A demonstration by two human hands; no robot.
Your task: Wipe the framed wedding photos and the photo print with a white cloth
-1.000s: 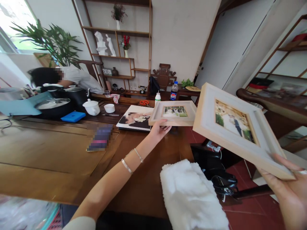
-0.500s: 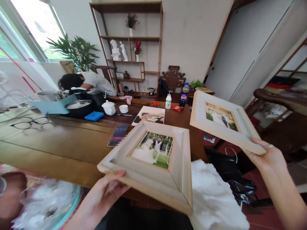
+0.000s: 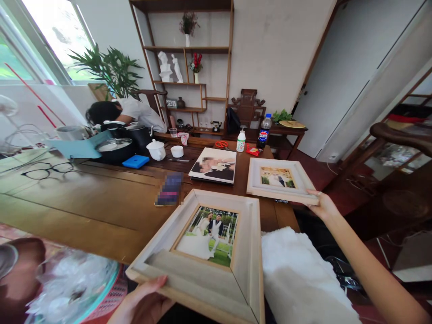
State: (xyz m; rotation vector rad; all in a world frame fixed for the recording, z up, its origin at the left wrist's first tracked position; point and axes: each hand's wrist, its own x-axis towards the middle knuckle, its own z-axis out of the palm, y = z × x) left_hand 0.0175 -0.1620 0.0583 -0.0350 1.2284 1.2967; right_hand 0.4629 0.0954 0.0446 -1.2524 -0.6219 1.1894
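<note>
My left hand (image 3: 150,298) grips the near edge of a large pale wooden picture frame (image 3: 243,238), thumb on top and fingers underneath. The frame tilts up toward me and holds a photo of a couple outdoors. At the right, my right hand (image 3: 321,203) pinches the near right corner of a second pale picture frame (image 3: 253,180), also with a couple's photo. This one is held low at the table's right end; whether it touches the tabletop I cannot tell. Behind the frames lies an album (image 3: 216,164) with a photo on its cover.
A phone (image 3: 169,189), glasses (image 3: 50,168), a blue box (image 3: 135,161), a white teapot (image 3: 156,150), a small bottle (image 3: 240,141) and a cola bottle (image 3: 264,132) stand on the table (image 3: 101,211). White fluffy cloth (image 3: 300,274) lies right, a basket (image 3: 113,292) left. A person leans over behind.
My right hand has lowered the second frame leftward and away from me, toward the table's right end. The left-hand frame has come slightly down and closer.
</note>
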